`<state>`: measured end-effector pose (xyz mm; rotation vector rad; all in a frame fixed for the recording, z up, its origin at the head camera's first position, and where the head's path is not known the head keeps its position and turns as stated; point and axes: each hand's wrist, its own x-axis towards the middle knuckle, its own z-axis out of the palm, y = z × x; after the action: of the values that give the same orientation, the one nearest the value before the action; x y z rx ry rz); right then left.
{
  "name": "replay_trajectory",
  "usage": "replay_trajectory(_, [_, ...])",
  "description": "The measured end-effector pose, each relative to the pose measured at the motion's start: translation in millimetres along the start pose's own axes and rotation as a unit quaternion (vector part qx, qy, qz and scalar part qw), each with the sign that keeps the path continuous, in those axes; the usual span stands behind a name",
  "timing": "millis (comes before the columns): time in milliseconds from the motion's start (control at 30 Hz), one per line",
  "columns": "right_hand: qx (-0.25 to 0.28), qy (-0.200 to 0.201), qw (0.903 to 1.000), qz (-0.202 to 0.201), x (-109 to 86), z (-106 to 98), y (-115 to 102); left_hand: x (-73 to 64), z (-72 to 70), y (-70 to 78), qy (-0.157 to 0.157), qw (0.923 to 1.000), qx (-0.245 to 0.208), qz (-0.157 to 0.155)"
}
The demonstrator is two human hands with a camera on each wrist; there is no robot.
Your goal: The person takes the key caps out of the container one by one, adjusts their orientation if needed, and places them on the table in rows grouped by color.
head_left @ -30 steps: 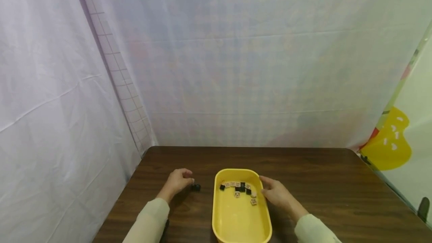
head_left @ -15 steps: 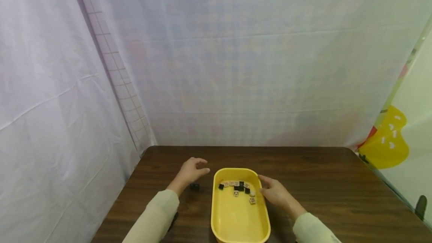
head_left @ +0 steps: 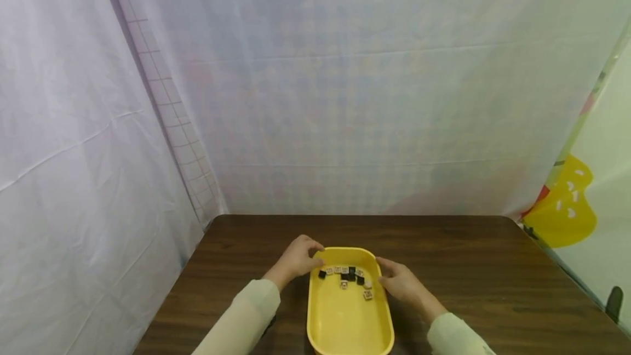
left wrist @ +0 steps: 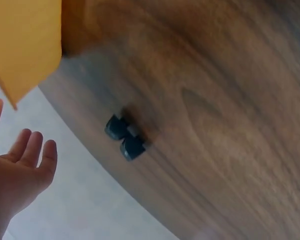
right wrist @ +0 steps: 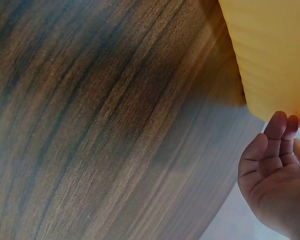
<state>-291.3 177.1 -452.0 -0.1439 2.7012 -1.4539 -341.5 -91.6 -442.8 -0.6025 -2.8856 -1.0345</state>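
A yellow plastic tub (head_left: 350, 316) stands on the table, with several small black and pale patterned square pieces (head_left: 343, 285) at its far end. My left hand (head_left: 296, 259) is at the tub's far left corner, thumb and fingers spread about the rim. In the left wrist view this hand (left wrist: 20, 167) shows loose, relaxed fingers; its thumb side is partly cut off. My right hand (head_left: 404, 284) holds the rim at the far right, its fingertips (right wrist: 276, 125) against the outer wall. Two small black pieces (left wrist: 125, 137) lie on the table, apart from the left hand.
The dark wood-grain table (head_left: 473, 273) extends around the tub. White curtains (head_left: 345, 97) hang behind it and along the left side. A dark object (head_left: 614, 304) is at the far right edge.
My left hand has moved right, away from the two black pieces, to the tub's far left corner. The right hand has stayed at the rim; the tub has hardly shifted.
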Motion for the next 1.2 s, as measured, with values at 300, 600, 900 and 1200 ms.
replay_trajectory(300, [0.003, -0.003, 1.0, 0.007, 0.0, -1, 1, -1.3, 17.4, 3.2, -0.012, 0.9972, 0.072, -0.016])
replay_trajectory(600, [0.004, -0.004, 1.0, 0.005, 0.0, -2, 2, 2.9, 26.1, 8.1, -0.014, 0.9923, 0.104, -0.065])
replay_trajectory(900, [0.01, 0.004, 0.9999, 0.001, -1.8, 0, 4, 6.1, 37.5, 18.5, -0.025, 0.9744, 0.194, -0.112])
replay_trajectory(1200, [0.022, 0.009, 0.9997, -0.003, -2.0, 1, 2, 13.0, 44.1, 23.0, -0.04, 0.9508, 0.277, -0.133])
